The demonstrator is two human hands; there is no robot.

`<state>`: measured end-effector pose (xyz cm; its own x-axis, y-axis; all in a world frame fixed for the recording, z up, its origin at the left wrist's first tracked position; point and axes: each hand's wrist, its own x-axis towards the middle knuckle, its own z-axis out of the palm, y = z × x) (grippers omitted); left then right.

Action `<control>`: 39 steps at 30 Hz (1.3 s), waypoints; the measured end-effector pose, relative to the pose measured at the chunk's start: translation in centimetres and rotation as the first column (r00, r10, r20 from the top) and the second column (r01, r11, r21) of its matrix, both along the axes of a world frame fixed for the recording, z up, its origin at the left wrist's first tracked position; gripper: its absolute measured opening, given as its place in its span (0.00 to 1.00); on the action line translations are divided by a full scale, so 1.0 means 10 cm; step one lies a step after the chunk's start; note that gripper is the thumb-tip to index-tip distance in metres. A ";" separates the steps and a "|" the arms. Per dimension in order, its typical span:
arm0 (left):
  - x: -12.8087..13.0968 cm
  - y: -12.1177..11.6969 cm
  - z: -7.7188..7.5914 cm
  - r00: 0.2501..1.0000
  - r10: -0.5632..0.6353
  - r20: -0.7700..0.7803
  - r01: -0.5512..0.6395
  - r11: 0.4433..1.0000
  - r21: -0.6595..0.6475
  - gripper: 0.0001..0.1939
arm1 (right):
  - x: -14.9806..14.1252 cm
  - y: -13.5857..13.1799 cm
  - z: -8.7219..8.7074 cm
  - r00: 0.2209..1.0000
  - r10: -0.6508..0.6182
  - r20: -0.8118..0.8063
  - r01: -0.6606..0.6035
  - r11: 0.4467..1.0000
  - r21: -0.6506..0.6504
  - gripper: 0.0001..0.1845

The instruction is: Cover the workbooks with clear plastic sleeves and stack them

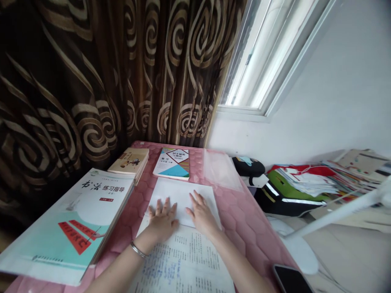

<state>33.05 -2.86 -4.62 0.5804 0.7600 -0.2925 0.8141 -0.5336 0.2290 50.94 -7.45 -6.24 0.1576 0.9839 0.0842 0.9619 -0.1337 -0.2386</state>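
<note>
We see both hands laid palm-down on the blank white sheet (pixel 180 191) at the centre of the frame, neither one gripping anything. The left hand (pixel 161 224), wearing a silver bracelet (pixel 139 249) at its wrist, is flat with its fingers fanned and pointing up the frame. The right hand (pixel 203 213) lies just beside it, also flat, its thumb held out towards the left hand and its other fingers closer together.

The relation we would watch is between the hands and the far edge of the sheet. The white part runs on up the frame past both sets of fingertips, and the right hand's reach nearer that edge. The left hand's outer fingers lie close to the sheet's left side. Below, towards the bottom of the frame, we see a printed page (pixel 186 252) with blue handwriting; together the two make a long strip running from bottom centre upwards. We cannot tell whether they are joined.

All this is on a desk (pixel 241 219) with a pink quilted surface. A large green-and-white book (pixel 70 228) lies at lower left, a smaller blue-and-white book (pixel 172 162) just above the sheet, and a phone (pixel 291 280) at lower right.
</note>
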 end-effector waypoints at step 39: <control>0.44 0.98 -0.34 0.995 0.007 0.096 -0.033 0.960 0.277 0.32 | -0.25 0.93 -0.11 0.999 -0.010 -0.048 0.006 0.996 -0.084 0.37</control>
<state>37.45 6.94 -8.02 0.5788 0.8154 -0.0140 0.8075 -0.5706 0.1493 48.42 1.86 -7.36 0.1670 0.9859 -0.0060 0.9485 -0.1623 -0.2722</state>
